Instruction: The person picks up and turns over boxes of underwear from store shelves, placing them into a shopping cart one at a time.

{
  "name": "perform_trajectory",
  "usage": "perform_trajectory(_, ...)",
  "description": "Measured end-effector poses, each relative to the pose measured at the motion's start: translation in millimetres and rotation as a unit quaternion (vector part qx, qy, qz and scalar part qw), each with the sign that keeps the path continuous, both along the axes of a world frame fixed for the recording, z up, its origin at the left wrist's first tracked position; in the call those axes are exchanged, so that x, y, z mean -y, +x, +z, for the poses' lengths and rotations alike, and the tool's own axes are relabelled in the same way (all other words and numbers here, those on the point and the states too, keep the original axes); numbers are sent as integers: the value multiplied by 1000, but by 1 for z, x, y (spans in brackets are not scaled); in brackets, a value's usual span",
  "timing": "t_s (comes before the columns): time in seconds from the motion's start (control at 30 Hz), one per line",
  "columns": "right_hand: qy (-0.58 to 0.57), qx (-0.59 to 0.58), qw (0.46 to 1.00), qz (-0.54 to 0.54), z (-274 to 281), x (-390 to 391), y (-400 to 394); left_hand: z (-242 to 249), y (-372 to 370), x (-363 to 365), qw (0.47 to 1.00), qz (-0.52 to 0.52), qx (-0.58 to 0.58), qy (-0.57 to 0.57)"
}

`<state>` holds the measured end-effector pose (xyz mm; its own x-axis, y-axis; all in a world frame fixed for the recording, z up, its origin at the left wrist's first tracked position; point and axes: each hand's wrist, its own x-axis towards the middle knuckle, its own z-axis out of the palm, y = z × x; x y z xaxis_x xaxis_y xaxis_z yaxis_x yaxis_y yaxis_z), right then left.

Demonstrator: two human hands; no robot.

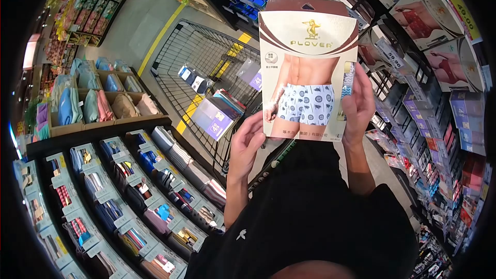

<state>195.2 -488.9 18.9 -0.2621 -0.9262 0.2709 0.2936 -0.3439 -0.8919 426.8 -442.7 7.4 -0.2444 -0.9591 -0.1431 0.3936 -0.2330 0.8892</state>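
Observation:
Held up in front of me is a flat, upright box of boxer shorts (308, 80), marked PLOVER, with patterned light-blue shorts pictured on its front. My left hand (248, 137) supports its lower left corner, the fingers partly behind the card. On the opposite side, my right hand (360, 93) grips the edge, next to a small cut-out where folded patterned cloth shows. Beyond the box stands a wire shopping cart (168, 54) with several packages in it, among them a purple-and-grey box (216, 116).
Lower left, a shelf unit (103, 196) carries rows of boxed, folded garments. Behind it is a divided cardboard bin (67, 128) of rolled cloth items. To the right rises a rack of hanging packages (413, 108) with price tags. A yellow line (160, 39) runs along the grey floor.

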Motion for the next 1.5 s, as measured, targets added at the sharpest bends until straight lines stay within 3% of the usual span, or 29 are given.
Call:
perform_trajectory(0.67, 13, 74, 997, 13, -5, 1, 2, 10, -5, -1, 999, 29, 7, -14)
perform_trajectory(1.5, 57, 15, 998, 21, -15, 9, 20, 15, 7, -1, 997, 67, 26, -18)
